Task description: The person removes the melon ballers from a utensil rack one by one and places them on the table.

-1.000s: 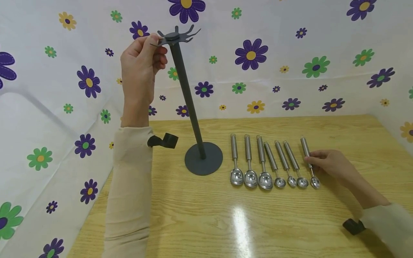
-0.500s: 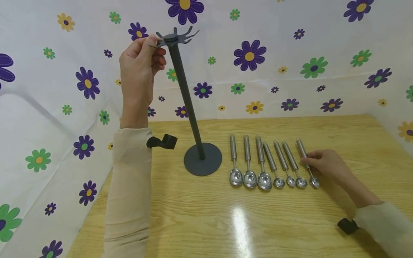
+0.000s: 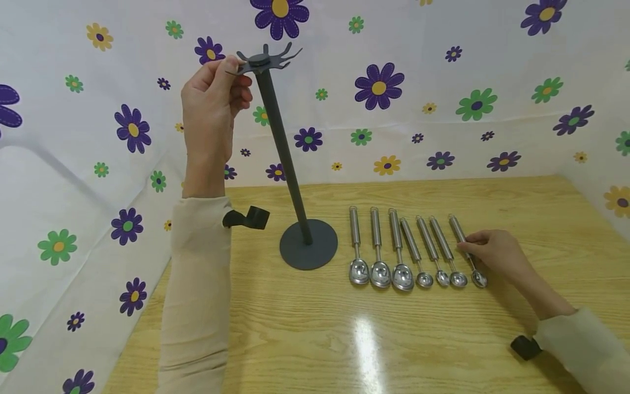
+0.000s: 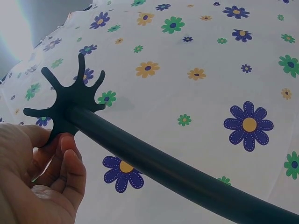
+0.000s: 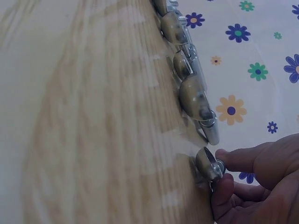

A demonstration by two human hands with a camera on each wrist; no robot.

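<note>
My left hand (image 3: 209, 106) pinches one prong of the dark grey hook-topped stand (image 3: 281, 142) between thumb and fingers. In the left wrist view, the stand's prongs fan out like a star around the pole's top, and the fingers (image 4: 69, 163) curl below. On the right, my right hand (image 3: 499, 254) grips the handle of the rightmost melon baller (image 3: 456, 229), a small steel one lying at the end of the row. In the right wrist view its bowl (image 5: 204, 162) is close over the wood, beside my thumb and index finger.
Several more steel scoops lie side by side to its left: three large ice cream scoops (image 3: 380, 274) and three smaller ballers (image 3: 458, 279). The stand's round base (image 3: 308, 260) sits left of them on the wooden table (image 3: 295, 339). Flower-printed cloth (image 3: 334, 120) rises behind.
My right hand has shifted the end melon baller slightly left, closer to its neighbours and more slanted. The left hand keeps its pinch on the stand.
</note>
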